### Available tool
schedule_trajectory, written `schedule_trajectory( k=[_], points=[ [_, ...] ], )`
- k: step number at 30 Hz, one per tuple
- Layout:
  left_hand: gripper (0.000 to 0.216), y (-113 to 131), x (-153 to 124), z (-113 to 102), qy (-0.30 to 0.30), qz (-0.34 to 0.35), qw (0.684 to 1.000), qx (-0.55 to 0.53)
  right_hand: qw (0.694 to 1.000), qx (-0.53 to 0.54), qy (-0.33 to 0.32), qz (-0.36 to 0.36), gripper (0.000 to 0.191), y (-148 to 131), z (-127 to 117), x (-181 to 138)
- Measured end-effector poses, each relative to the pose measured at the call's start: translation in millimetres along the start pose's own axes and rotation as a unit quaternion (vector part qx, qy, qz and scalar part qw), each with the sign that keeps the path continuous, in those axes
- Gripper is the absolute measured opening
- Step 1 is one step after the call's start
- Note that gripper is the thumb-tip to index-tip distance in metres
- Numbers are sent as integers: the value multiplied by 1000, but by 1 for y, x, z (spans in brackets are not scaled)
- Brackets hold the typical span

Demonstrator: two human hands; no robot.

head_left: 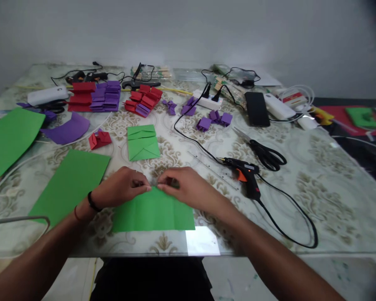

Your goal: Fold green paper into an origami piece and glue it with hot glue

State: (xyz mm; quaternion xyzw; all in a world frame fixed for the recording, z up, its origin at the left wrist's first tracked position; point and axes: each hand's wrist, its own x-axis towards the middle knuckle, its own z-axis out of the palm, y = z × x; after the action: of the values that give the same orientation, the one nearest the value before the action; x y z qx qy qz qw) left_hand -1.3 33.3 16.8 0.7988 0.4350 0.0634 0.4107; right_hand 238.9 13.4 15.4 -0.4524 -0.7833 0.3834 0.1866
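Observation:
A green paper sheet point(153, 213) with faint vertical creases lies in front of me on the table. My left hand point(127, 186) pinches its far edge near the middle between thumb and fingertips. Right beside it, my right hand point(181, 184) pinches the same edge, the two sets of fingertips almost touching. Just beyond them rests a folded green paper piece point(143, 143) with a flap and triangular creases. Left of my left wrist is a flat green sheet point(72, 179), partly covered by my forearm.
A glue gun point(246, 173) with its cable and black-handled scissors point(263, 152) lie to the right. Red folded paper pieces point(143, 100) and purple ones point(203, 123) stand further back, near a power strip point(207, 100) and a phone point(257, 108). A white cable crosses the left side.

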Motion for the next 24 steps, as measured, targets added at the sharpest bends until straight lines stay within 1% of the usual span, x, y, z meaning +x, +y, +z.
schedule_trajectory(
  k=[3, 6, 12, 17, 21, 24],
  points=[
    [24, -1, -1, -1, 8, 4, 1000, -7, 1000, -11, -20, 12, 9, -6, 15, 13],
    [23, -1, -1, -1, 12, 19, 1000, -4, 998, -47, -29, 8, 12, -7, 18, 15],
    [25, -10, -1, -4, 5, 27, 1000, 16, 998, -39, -37, 17, 12, -1, 5, 8],
    [22, -21, -1, -11, 24, 54, 998, 15, 998, -40, -24, 36, 11, 9, -7, 5],
    [20, -23, 1, -12, 28, 92, 994, 48, 997, -46, -42, 35, 11, 14, -8, 5],
    [21, -26, 1, -12, 25, 106, 992, 64, 998, -21, -49, 33, 12, 15, -6, 4]
  ],
)
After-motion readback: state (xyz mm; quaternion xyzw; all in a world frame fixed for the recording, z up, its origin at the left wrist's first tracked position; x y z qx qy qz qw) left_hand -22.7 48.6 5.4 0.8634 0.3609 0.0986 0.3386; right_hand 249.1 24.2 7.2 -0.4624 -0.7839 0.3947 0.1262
